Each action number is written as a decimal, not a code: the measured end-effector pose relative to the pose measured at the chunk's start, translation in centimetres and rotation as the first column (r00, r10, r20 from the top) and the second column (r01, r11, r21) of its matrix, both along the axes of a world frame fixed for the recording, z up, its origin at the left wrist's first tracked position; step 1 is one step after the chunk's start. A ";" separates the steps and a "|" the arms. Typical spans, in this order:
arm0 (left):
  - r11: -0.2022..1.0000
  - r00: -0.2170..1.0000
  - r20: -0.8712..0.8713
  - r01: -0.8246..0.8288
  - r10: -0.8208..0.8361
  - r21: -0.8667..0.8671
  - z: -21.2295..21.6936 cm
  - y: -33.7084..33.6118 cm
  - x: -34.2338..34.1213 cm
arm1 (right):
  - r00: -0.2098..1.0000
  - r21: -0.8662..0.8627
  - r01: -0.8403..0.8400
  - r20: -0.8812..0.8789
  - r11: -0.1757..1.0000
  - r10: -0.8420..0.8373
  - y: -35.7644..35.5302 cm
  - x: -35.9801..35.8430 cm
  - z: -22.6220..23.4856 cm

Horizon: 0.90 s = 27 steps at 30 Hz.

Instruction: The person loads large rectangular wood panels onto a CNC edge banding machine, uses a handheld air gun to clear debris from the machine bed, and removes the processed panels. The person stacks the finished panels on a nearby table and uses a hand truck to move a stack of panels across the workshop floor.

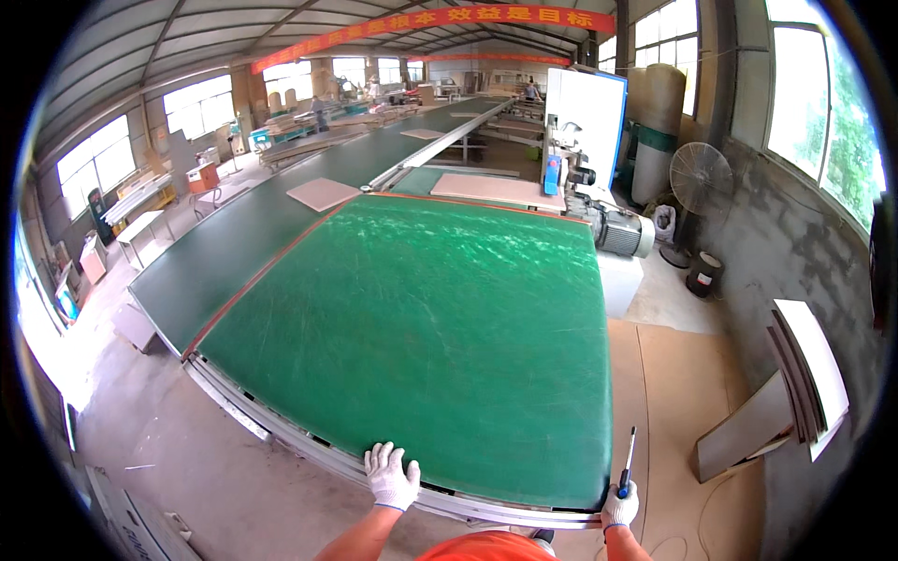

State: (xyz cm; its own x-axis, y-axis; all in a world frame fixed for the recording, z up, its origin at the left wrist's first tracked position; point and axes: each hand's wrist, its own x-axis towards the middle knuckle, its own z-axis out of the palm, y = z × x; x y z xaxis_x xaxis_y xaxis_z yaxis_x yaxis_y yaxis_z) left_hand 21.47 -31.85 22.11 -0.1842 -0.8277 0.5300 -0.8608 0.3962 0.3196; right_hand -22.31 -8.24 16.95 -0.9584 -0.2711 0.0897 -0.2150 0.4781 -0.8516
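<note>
My left hand (pixel 393 479), in a white work glove, lies on the near edge of a wide green conveyor belt (pixel 440 337). Its fingers are spread and nothing is in them. At the belt's near right corner, my right hand (pixel 619 508), gloved in white too, is closed around the handle of a screwdriver (pixel 625 479). The screwdriver's dark blue handle sits in the fist and its metal shaft points upward. Close to both hands runs the metal frame rail (pixel 524 513) along the belt's front edge.
A long dark green conveyor (pixel 243 229) runs along the left side, carrying a flat panel (pixel 323 194). Another panel (pixel 496 190) lies beyond the belt, by a machine with a grey motor (pixel 625 234). At right are leaning boards (pixel 804 379), a standing fan (pixel 700 178) and a black bucket (pixel 703 274).
</note>
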 end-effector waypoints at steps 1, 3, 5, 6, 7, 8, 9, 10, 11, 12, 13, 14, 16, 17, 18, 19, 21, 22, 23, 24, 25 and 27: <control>1.000 1.000 0.003 0.003 -0.003 -0.003 0.0 0.0 -0.1 | 1.000 -0.030 0.000 0.010 1.000 0.000 0.0 -0.4 -0.6; 1.000 1.000 0.003 0.010 -0.010 -0.020 0.1 -0.3 -0.2 | 1.000 -0.086 -0.011 0.003 0.996 0.011 0.1 -0.8 -1.7; 1.000 1.000 0.009 0.001 -0.001 -0.007 -0.2 -0.2 0.1 | 0.998 -0.013 -0.044 -0.033 0.999 0.043 0.2 -0.4 -0.7; 1.000 1.000 0.012 -0.003 0.003 -0.001 -0.4 -0.2 0.2 | 0.999 -0.036 -0.049 -0.010 0.998 0.049 0.0 -0.3 -0.5; 1.000 1.000 0.012 0.003 -0.003 -0.014 -0.4 -0.3 0.1 | 0.999 -0.063 -0.046 0.013 0.997 0.047 -0.1 -0.3 -0.4; 1.000 1.000 0.014 0.005 -0.005 -0.019 -0.4 -0.3 0.1 | 0.998 -0.091 -0.042 0.037 0.995 0.046 -0.2 -0.3 -0.4; 1.000 1.000 0.016 0.008 -0.007 -0.024 -0.4 -0.3 0.2 | 0.999 -0.083 -0.046 0.024 0.995 0.048 -0.1 -0.5 -0.9; 0.999 1.000 0.014 0.019 -0.018 -0.030 -0.3 -0.4 -0.1 | 0.999 -0.101 -0.033 0.020 0.994 0.036 0.2 -1.0 -1.8; 0.999 1.000 0.007 0.022 -0.021 -0.041 -0.3 -0.5 -0.2 | 0.999 -0.116 -0.026 0.016 0.993 0.029 0.2 -1.5 -2.7; 0.998 1.000 -0.001 0.025 -0.025 -0.052 -0.2 -0.6 -0.3 | 1.000 -0.131 -0.019 0.012 0.991 0.021 0.3 -2.0 -3.5; 0.998 1.000 -0.002 0.019 -0.020 -0.059 -0.2 -0.4 -0.2 | 0.999 -0.105 -0.035 0.007 0.994 0.036 0.1 -1.8 -3.3; 0.999 1.000 0.003 0.005 -0.005 -0.044 -0.1 -0.1 0.0 | 0.999 -0.072 -0.050 0.003 0.996 0.050 0.0 -1.3 -2.1; 1.000 1.000 0.011 -0.018 0.018 -0.017 0.1 -0.1 0.0 | 0.997 -0.011 -0.074 -0.001 0.997 0.074 -0.2 -0.7 -0.5; 1.000 1.000 0.013 -0.025 0.025 -0.012 0.0 0.0 0.1 | 0.996 0.019 -0.084 -0.001 0.996 0.084 -0.1 -0.5 0.1; 0.999 0.999 0.013 -0.031 0.032 -0.008 -0.1 0.3 0.1 | 0.996 0.049 -0.092 0.000 0.995 0.092 0.0 -0.3 0.5; 0.999 1.000 0.012 -0.029 0.029 -0.013 0.0 0.1 -0.1 | 0.997 0.041 -0.077 0.018 0.996 0.076 0.0 -0.2 0.7; 1.000 1.000 0.007 -0.026 0.026 -0.013 0.3 -0.2 -0.6 | 0.998 0.029 -0.033 0.053 0.999 0.032 0.4 0.0 0.9; 1.000 1.000 0.000 -0.018 0.018 -0.006 0.5 -0.2 -1.2 | 0.998 0.046 -0.040 0.047 0.998 0.038 0.6 -0.2 1.5; 1.000 1.000 0.000 0.006 -0.006 0.002 0.8 -0.3 -1.9 | 0.999 0.065 -0.031 0.047 0.997 0.028 0.9 0.1 2.2; 1.000 1.000 -0.018 0.015 -0.015 -0.010 0.8 0.0 -2.1 | 0.999 0.084 -0.012 0.047 0.996 0.009 1.2 0.2 3.1; 0.999 0.999 0.032 -0.013 0.014 -0.043 0.0 0.2 -1.5 | 0.997 0.111 -0.082 0.004 0.990 0.082 1.1 0.5 4.0; 0.998 0.999 0.033 -0.018 0.020 -0.065 -0.8 0.4 -0.7 | 0.987 0.192 -0.162 0.009 0.968 0.163 0.9 1.0 6.4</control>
